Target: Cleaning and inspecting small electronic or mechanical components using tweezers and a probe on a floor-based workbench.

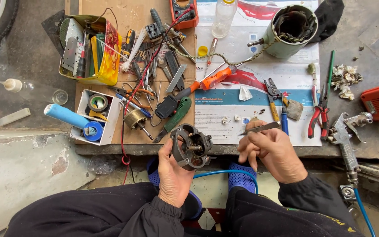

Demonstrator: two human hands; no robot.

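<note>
Two hands work just in front of the desk (259,151) edge. The left hand (174,175) is closed around a round motor end housing (191,146), gripping its rim from below; it looks like rigid, fairly heavy metal, best held by that outer ring. The right hand (272,153), beside it, pinches a thin metal tool (262,127), possibly a file. Pliers (319,115) lie beyond the right hand.

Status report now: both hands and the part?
Left hand grips round motor housing. Right hand holds thin metal tool, apart from housing. Nothing between them.
</note>
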